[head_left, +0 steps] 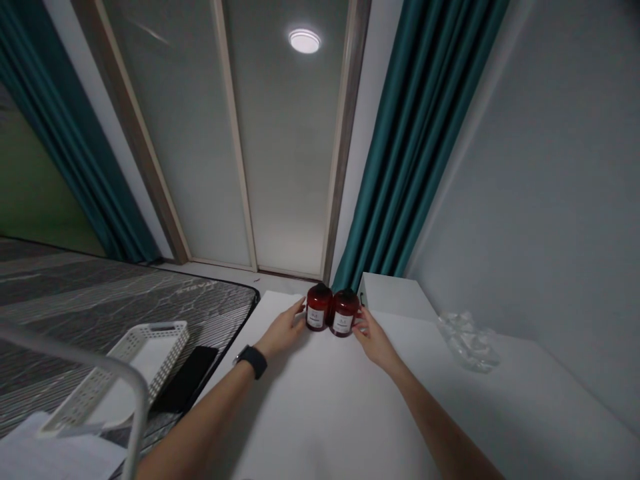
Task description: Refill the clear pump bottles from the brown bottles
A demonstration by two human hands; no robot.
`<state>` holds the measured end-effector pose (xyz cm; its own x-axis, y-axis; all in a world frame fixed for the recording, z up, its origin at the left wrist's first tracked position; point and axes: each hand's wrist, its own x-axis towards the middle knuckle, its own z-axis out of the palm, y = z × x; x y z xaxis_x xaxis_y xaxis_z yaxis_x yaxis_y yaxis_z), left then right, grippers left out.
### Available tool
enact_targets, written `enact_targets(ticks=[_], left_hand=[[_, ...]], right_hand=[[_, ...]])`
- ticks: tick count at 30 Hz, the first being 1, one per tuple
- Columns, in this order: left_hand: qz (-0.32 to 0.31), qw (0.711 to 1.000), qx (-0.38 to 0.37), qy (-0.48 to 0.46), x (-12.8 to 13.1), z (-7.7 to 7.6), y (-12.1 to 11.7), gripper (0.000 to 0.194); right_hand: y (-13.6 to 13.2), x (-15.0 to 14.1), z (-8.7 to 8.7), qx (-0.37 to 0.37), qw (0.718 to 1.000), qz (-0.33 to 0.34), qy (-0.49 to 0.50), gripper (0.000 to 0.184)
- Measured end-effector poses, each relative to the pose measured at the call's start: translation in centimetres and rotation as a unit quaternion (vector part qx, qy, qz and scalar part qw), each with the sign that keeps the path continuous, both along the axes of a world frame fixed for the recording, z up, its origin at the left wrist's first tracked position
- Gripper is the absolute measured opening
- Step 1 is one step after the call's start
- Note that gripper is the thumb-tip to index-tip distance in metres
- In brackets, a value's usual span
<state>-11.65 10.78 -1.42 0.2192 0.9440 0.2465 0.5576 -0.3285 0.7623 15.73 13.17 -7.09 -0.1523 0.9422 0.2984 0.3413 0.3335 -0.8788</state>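
Observation:
Two dark red, rounded bottles with black tops and white labels stand upright side by side at the far part of a white tabletop (320, 393). Against the outer side of the left red bottle (316, 319) is my left hand (285, 328), its fingers curved along it; a dark watch circles that wrist. My right hand (373, 337) grips the right red bottle (343, 323) from its right side, fingertips on the glass. The bottles appear to touch each other. Part of each hand's fingers is hidden behind its bottle.
A white box (393, 293) stands behind and right of the bottles. Crumpled clear plastic (470, 341) lies at the right by the wall. Left, on a grey patterned bed (200, 293), are a white basket (173, 339) and a black flat object (187, 380). A grey curved tube (137, 400) crosses the lower left.

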Motion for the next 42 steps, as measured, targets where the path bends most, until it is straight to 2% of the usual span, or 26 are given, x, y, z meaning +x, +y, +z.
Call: enact_targets(ticks=[4,8,16,18,21,25,33,42], left_hand=[[-0.031,0.999,0.037,-0.024,-0.5,0.4,-0.3,0.055],[0.000,0.999,0.052,-0.015,-2.1,0.2,-0.2,0.049],[0.046,0.996,0.081,0.011,-5.6,-1.0,0.6,0.057],[0.062,0.993,0.086,0.045,-6.3,-1.4,0.7,0.063],[0.124,0.979,0.082,0.143,-7.0,-1.9,0.8,0.074],[0.177,0.959,0.070,0.207,-7.7,-2.3,0.9,0.077],[0.218,0.963,0.037,0.154,-9.0,-2.5,1.9,0.066],[0.216,0.968,0.041,0.119,-10.2,-3.5,3.0,0.053]], right_hand=[[0.3,-1.3,0.1,0.000,1.000,0.014,0.005,0.061],[0.9,-3.2,-0.1,0.004,1.000,0.024,0.010,0.063],[2.5,-7.3,-0.7,0.015,0.999,0.042,0.007,0.070],[3.0,-8.2,-0.8,0.018,0.999,0.044,0.001,0.071],[3.7,-9.4,-0.9,0.022,0.999,0.043,-0.014,0.071],[4.3,-11.1,-0.7,0.026,0.998,0.048,-0.041,0.071],[5.4,-13.1,0.8,0.051,0.989,0.041,-0.135,0.074],[5.8,-14.1,1.8,0.045,0.968,0.032,-0.245,0.081]])
